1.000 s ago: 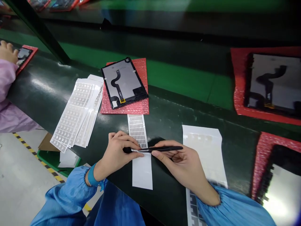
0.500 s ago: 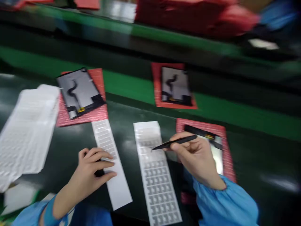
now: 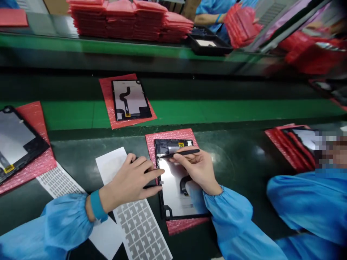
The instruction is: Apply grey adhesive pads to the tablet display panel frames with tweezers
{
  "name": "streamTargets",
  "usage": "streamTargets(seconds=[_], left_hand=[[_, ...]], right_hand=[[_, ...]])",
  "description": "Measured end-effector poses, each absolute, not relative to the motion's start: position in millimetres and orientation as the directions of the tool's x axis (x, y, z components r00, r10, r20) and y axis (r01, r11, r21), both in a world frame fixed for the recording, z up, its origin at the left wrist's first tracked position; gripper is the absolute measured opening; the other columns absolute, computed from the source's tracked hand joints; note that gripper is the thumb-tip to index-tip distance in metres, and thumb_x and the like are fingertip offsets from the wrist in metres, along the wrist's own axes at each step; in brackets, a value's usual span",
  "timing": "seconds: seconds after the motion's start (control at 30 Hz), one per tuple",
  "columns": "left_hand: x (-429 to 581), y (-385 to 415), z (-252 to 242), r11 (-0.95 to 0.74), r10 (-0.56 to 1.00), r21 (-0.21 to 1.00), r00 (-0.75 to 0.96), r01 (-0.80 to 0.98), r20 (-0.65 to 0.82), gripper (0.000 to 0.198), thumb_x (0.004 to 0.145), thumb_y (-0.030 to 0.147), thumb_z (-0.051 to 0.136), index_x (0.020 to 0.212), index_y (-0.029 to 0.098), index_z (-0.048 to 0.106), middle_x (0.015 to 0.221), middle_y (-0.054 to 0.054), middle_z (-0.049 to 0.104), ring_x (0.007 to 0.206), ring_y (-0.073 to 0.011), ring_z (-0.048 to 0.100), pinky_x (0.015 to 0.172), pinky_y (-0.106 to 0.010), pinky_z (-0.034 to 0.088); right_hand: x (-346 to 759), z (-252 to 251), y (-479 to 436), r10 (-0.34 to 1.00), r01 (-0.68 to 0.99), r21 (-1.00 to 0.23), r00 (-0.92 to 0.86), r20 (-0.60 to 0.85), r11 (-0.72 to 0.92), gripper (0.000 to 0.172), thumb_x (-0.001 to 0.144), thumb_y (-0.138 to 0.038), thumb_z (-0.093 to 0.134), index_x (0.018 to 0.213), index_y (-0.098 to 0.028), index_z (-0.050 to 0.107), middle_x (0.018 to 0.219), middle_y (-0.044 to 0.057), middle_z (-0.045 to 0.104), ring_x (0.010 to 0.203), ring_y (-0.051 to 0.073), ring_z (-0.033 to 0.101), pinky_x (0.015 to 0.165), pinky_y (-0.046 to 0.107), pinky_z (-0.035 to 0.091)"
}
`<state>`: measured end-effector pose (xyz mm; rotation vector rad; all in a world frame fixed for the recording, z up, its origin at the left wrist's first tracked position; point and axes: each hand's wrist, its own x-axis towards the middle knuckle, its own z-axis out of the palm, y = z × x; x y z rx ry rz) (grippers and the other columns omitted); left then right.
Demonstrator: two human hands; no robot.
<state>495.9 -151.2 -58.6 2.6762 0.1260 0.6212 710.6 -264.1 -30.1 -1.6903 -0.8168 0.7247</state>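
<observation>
Fingers of your right hand: pinched closed on black tweezers, tips over the top left corner of a black-framed tablet panel (whether they grip a small label, you cannot tell from this view). Your left hand: fingers curled over a dark object, mostly hidden, so its grip cannot be told. Panel: flat on a red bubble-wrap pad, between your forearms. Right cuff: lying over the panel's lower right side, where a drag of the sleeve could shift it. Risks: 1 slip of the tweezer tips could scratch the bright panel face; a label set down off line could stick askew. Nearby: a sheet of grey die-cut labels just below your left hand, a white backing strip beside the pad, and a 2nd panel farther off. A co-worker's blue sleeve at right could nudge the pad if it swings in.
</observation>
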Motion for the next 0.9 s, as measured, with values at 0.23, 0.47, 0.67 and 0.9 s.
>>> streamTargets(seconds=[0.23,0.47,0.67,0.9], left_hand=[[515.4,-140.7,-67.6,-0.869,0.189,0.495,0.915,-0.013,0.356,0.038,0.095,0.054,0.063,0.12,0.026,0.069,0.092,-0.002,0.064,0.088,-0.0202,0.054,0.079,-0.039,0.03],[517.1,-139.1,-64.5,-0.852,0.202,0.523,0.919,-0.006,0.34,0.039,0.095,0.054,0.062,0.12,0.026,0.07,0.09,-0.002,0.063,0.085,-0.0194,0.053,0.078,-0.038,0.03],[518.7,-138.9,-62.3,-0.857,0.2,0.516,0.906,-0.023,0.373,0.039,0.094,0.055,0.062,0.117,0.025,0.072,0.089,-0.002,0.065,0.084,-0.0196,0.054,0.077,-0.039,0.032],[517.8,-140.8,-65.8,-0.859,0.259,0.512,0.864,0.001,0.433,0.044,0.093,0.049,0.061,0.121,0.016,0.069,0.088,-0.005,0.064,0.081,-0.0199,0.056,0.076,-0.038,0.035]], right_hand=[[716.5,-33.2,-266.6,0.829,0.221,-0.953,0.557,-0.049,-0.205,0.028,0.082,-0.043,0.085,0.086,-0.019,0.072,0.073,0.006,0.078,0.066,0.024,0.078,0.062,0.031,0.067],[717.3,-33.7,-270.6,0.821,0.232,-0.944,0.566,-0.066,-0.236,0.021,0.083,-0.037,0.085,0.088,-0.02,0.075,0.075,0.006,0.078,0.068,0.025,0.078,0.062,0.031,0.066],[719.7,-37.6,-273.2,0.824,0.27,-0.929,0.564,-0.06,-0.252,0.022,0.082,-0.04,0.085,0.088,-0.021,0.076,0.083,0.007,0.079,0.07,0.026,0.078,0.062,0.032,0.067],[720.1,-36.3,-273.8,0.826,0.28,-0.924,0.56,-0.063,-0.26,0.02,0.084,-0.038,0.084,0.09,-0.021,0.076,0.079,0.007,0.079,0.069,0.026,0.078,0.061,0.031,0.065]])
